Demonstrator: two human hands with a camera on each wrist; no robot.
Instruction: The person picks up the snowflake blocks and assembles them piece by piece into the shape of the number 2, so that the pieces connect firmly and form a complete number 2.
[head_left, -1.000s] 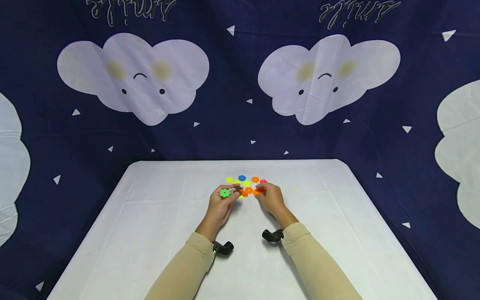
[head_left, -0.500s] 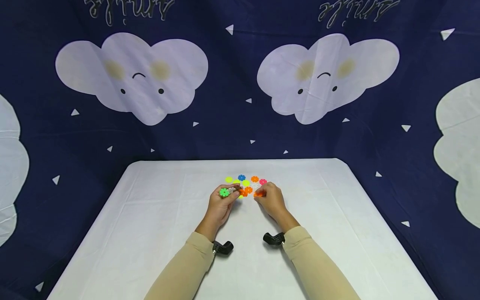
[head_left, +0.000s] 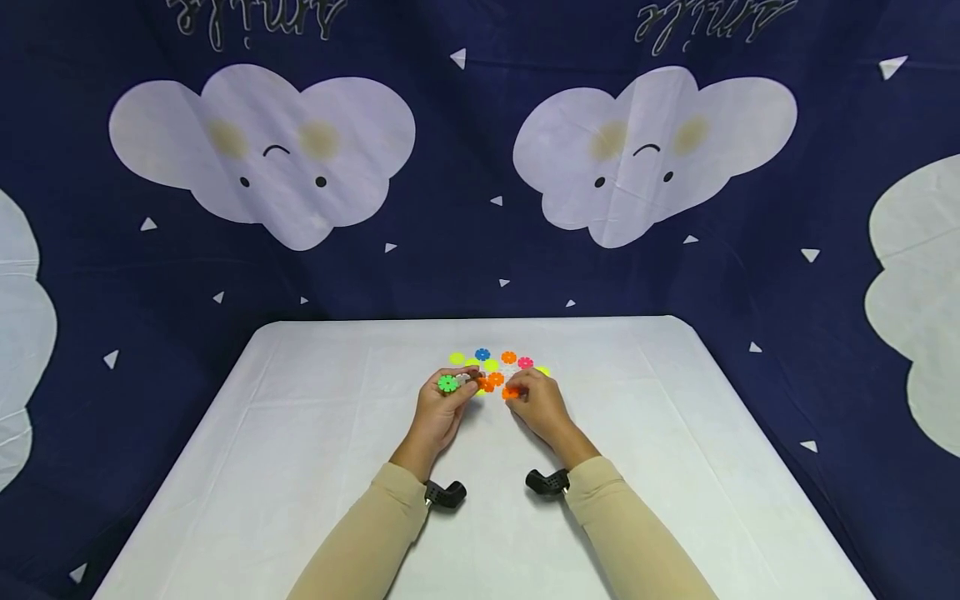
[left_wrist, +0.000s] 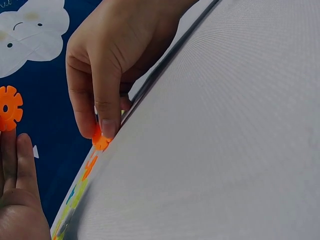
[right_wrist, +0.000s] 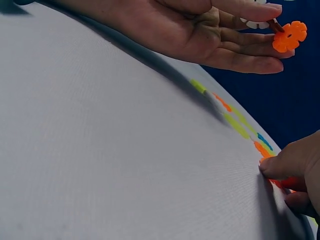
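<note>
My left hand (head_left: 437,410) grips a joined row of flower-shaped plastic discs with notched edges. A green disc (head_left: 447,383) is at its left end, then a white disc (right_wrist: 256,21), a brown disc (right_wrist: 275,26) and an orange disc (right_wrist: 290,37) at the fingertips. Thumb and fingers of my right hand (head_left: 542,407) pinch another orange disc (left_wrist: 101,141) low at the tabletop, apart from the row. In the left wrist view the right fingers cover part of that disc.
Loose discs lie flat behind and between the hands: a blue one (head_left: 482,354), a pink one (head_left: 526,362), an orange one (head_left: 508,357) and several yellow ones (head_left: 491,365). The white table (head_left: 337,467) ends at a dark blue cloth (head_left: 457,283) with clouds.
My right hand has slid slightly left and toward me, with the orange disc showing more at its fingertips. A yellow disc has come into sight beside it. The left hand keeps its place.
</note>
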